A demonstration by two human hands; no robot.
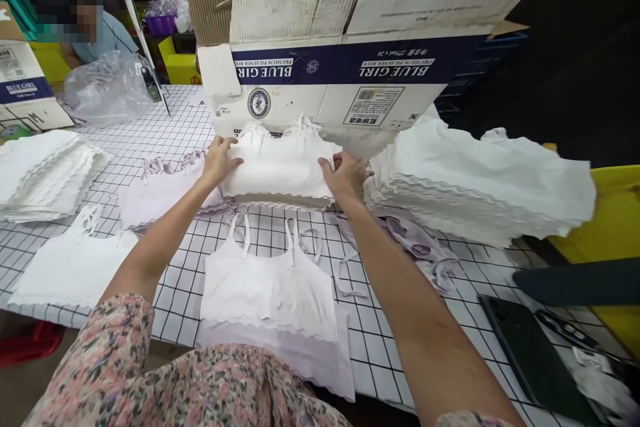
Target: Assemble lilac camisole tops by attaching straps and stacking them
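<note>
White camisole top [277, 170] lies folded on a low pile [283, 201] against a Blue Girl carton [340, 73], at 12 o'clock on the grid-patterned table [185, 127]. Left hand [220, 161] presses one edge, its fingers [225, 145] spread wide; right hand [346, 175] grips the opposite edge, its fingers [340, 161] pinched narrowly. Tall stack of white tops [465, 180] sits at 3 o'clock, another stack [45, 173] at 9 o'clock.

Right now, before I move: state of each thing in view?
Left hand: on camisole, fingers spread
Right hand: gripping camisole edge
White camisole: folded, straps up
Stack of white camisoles: piled high
Lilac camisole: laid flat
Blue Girl carton: torn, propped upright
</note>
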